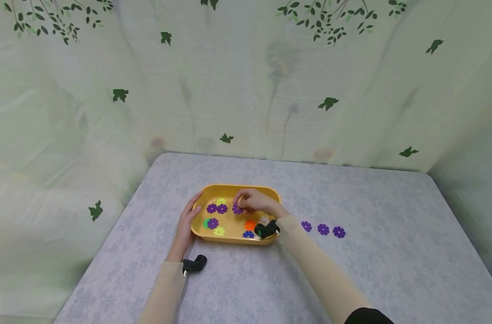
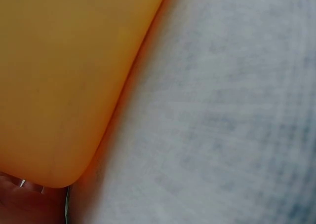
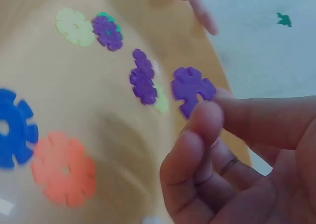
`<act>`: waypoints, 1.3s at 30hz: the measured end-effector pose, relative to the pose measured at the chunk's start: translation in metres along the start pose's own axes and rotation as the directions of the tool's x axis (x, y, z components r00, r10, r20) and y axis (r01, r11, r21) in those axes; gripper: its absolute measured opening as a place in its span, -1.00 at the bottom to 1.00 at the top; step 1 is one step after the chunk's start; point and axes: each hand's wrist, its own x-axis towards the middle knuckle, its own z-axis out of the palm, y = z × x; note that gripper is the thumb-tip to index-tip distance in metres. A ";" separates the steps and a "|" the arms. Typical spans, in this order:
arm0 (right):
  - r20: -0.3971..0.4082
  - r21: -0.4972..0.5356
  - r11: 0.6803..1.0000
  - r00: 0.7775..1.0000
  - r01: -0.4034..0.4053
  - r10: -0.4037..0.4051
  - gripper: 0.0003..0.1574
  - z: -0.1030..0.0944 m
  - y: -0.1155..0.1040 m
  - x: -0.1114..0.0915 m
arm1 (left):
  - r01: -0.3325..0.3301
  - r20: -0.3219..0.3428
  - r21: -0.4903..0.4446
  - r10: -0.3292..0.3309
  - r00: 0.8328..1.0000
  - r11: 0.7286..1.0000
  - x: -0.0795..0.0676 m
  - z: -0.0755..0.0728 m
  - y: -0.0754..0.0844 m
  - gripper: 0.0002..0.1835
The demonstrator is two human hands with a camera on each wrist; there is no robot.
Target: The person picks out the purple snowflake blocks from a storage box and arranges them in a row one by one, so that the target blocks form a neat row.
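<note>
A yellow tray (image 1: 233, 240) stands on the table with flower-shaped plastic discs in it. My left hand (image 1: 185, 222) holds its left rim, thumb over the edge and fingers along the outside. In the left wrist view the tray's wall (image 2: 64, 86) hides most of that hand. Over the tray, my right hand (image 1: 254, 201) pinches a purple flower disc (image 3: 190, 88) between thumb and fingertips. Below it lie more purple discs (image 3: 143, 83), yellow discs (image 1: 219, 231), an orange disc (image 3: 64, 169), a blue disc (image 3: 15, 130) and a partly covered green disc (image 1: 206, 223).
Right of the tray, three purple discs lie in a row on the grey table (image 1: 391, 252): a left one (image 1: 306, 226), a middle one (image 1: 323, 229) and a right one (image 1: 339, 232). A pale curtain (image 1: 246, 90) with leaf prints hangs behind the table.
</note>
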 end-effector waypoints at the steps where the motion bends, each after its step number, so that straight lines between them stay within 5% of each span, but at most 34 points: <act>1: -0.010 0.009 1.000 1.000 0.008 -0.008 -0.82 -0.003 0.000 -0.003 | -0.005 -0.004 0.000 0.005 1.000 1.000 0.001 -0.001 -0.003 -0.53; 16: -0.123 0.109 0.990 0.990 0.084 -0.070 -0.78 -0.060 0.021 -0.060 | -0.024 -0.016 -0.003 0.024 1.000 1.000 0.002 0.000 -0.010 -0.53; 28: -0.257 0.111 0.994 0.966 0.009 0.020 -0.72 -0.110 0.070 -0.140 | -0.016 -0.016 0.013 0.017 1.000 1.000 0.002 0.000 -0.009 -0.53; 39: -0.332 0.135 0.990 0.939 -0.047 0.090 -0.66 -0.134 0.119 -0.205 | -0.010 -0.022 -0.003 0.010 1.000 1.000 0.002 0.001 -0.010 -0.53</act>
